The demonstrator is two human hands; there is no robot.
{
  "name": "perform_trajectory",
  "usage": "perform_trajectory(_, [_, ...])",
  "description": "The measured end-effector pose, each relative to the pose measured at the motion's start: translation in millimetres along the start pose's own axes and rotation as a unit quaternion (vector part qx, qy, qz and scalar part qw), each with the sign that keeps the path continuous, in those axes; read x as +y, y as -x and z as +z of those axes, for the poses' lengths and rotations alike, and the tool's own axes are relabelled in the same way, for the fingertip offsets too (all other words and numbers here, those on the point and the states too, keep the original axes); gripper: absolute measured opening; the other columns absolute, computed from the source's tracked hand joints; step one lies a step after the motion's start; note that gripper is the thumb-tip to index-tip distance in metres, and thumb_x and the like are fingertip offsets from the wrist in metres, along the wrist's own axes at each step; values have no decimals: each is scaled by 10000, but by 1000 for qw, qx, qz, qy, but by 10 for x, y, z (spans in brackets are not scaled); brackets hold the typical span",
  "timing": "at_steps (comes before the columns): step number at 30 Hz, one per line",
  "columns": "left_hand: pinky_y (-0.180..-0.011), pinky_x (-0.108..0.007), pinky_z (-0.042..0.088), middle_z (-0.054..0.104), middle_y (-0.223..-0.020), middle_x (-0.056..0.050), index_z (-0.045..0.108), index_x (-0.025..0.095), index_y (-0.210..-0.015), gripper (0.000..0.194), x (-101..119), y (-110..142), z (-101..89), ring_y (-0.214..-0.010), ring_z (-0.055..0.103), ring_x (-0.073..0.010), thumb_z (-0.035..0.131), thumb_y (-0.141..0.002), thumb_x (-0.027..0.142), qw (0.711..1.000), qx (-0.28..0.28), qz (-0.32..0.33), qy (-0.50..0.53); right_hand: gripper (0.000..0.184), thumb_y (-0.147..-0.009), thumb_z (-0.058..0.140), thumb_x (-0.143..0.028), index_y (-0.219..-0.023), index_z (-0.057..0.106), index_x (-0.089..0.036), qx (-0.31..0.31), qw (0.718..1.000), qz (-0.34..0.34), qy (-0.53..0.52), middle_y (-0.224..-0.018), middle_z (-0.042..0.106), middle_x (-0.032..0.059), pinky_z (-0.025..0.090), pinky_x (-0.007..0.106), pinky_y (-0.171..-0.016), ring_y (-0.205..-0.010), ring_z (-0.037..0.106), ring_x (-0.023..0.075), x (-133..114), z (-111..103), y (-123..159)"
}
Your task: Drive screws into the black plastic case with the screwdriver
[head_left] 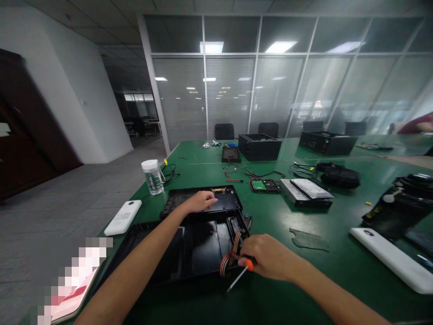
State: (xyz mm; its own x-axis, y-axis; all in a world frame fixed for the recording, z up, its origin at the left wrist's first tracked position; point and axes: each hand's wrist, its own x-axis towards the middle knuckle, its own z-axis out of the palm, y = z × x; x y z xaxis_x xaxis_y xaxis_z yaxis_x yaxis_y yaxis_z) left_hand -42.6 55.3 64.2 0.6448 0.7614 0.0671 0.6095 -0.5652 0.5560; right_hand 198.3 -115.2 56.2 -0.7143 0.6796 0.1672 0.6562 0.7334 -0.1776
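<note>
My right hand (267, 253) is closed around a screwdriver (249, 265) with an orange and black handle; its metal shaft points down and to the left. Beside those fingers, red, black and white wires (230, 255) loop over the edge of an open black metal case (199, 248). Over the far black panel (172, 201) of the case is my left hand (201, 201), its fingers curled inward. What they pinch, if anything, is hidden. A small gold-coloured connector strip (219, 190) shows just beyond them.
A water bottle (153, 177) and a white device (123, 217) stand left. Further right lie a hard drive (265, 185), a silver-topped drive unit (306, 192), a flat dark plate (309, 240), a black pouch (340, 175) and another white device (392, 259). Black computer cases (260, 148) sit behind.
</note>
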Motion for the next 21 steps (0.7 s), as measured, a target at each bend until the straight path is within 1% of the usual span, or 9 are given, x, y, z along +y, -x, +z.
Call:
perform_trajectory(1, [-584, -208, 387, 624, -729, -16, 581, 145, -849, 344, -52, -17, -24, -633, 543, -123, 460, -826, 466, 1000, 4, -9, -26, 156, -829, 498, -282, -882, 615, -193, 9, 1000, 17, 21, -791, 619, 37, 388, 278, -640, -748, 543, 173, -87, 46, 88])
perform_trajectory(2, [-591, -209, 388, 628, -766, -20, 582, 147, -890, 322, -113, -29, -37, -660, 550, -130, 496, -808, 447, 998, -12, -25, -50, 153, -806, 516, -232, -925, 605, -193, 22, 998, 38, 37, -819, 620, 41, 400, 287, -650, -777, 544, 185, -147, 101, 188])
perform_trajectory(5, [-594, -204, 391, 633, -823, -21, 597, 156, -935, 310, -300, -30, -2, -706, 566, -139, 558, -775, 418, 987, -116, -62, -90, 265, -752, 527, -132, -1004, 576, -198, 63, 992, 85, 62, -904, 619, 53, 436, 312, -681, -824, 549, 201, -191, 269, 552])
perform_trajectory(7, [-605, -195, 397, 629, -848, -18, 604, 162, -935, 298, -377, -7, 64, -735, 571, -140, 608, -744, 392, 981, -148, -50, -115, 320, -736, 525, -118, -1041, 561, -208, 89, 989, 93, 74, -952, 621, 60, 456, 330, -707, -860, 557, 215, -151, 360, 813])
perform_trajectory(10, [-676, -201, 406, 618, -856, -21, 611, 167, -872, 202, -368, 38, 149, -796, 567, -151, 650, -721, 295, 973, -108, 28, -203, 386, -723, 548, -157, -1100, 534, -240, 131, 982, 99, 94, -998, 625, 81, 481, 352, -706, -901, 562, 248, -80, 471, 1130])
perform_trajectory(12, [-726, -219, 405, 610, -858, -34, 611, 161, -822, 110, -283, 62, 149, -831, 564, -164, 632, -735, 224, 957, -78, 88, -264, 372, -720, 576, -206, -1083, 539, -280, 141, 980, 108, 95, -990, 627, 90, 489, 367, -664, -882, 564, 267, -56, 528, 1233])
perform_trajectory(16, [-733, -236, 410, 591, -857, -46, 604, 154, -834, 99, 10, 136, -53, -838, 561, -177, 613, -759, 217, 938, -54, 139, -314, 219, -765, 559, -249, -977, 562, -304, 135, 977, 152, 59, -918, 617, 84, 475, 383, -625, -819, 550, 261, -40, 555, 1135])
perform_trajectory(19, [-743, -241, 404, 578, -853, -37, 597, 158, -846, 118, 326, 308, -296, -841, 551, -174, 592, -789, 260, 936, -44, 168, -307, 108, -793, 533, -266, -895, 568, -272, 137, 977, 157, 34, -864, 602, 73, 457, 366, -613, -775, 532, 236, 36, 495, 874])
perform_trajectory(21, [-752, -246, 396, 569, -860, -30, 590, 162, -853, 119, 578, 492, -422, -846, 543, -170, 566, -811, 270, 935, -43, 183, -301, 90, -792, 535, -268, -872, 572, -252, 137, 979, 151, 32, -854, 602, 69, 449, 356, -624, -771, 526, 228, 152, 449, 652])
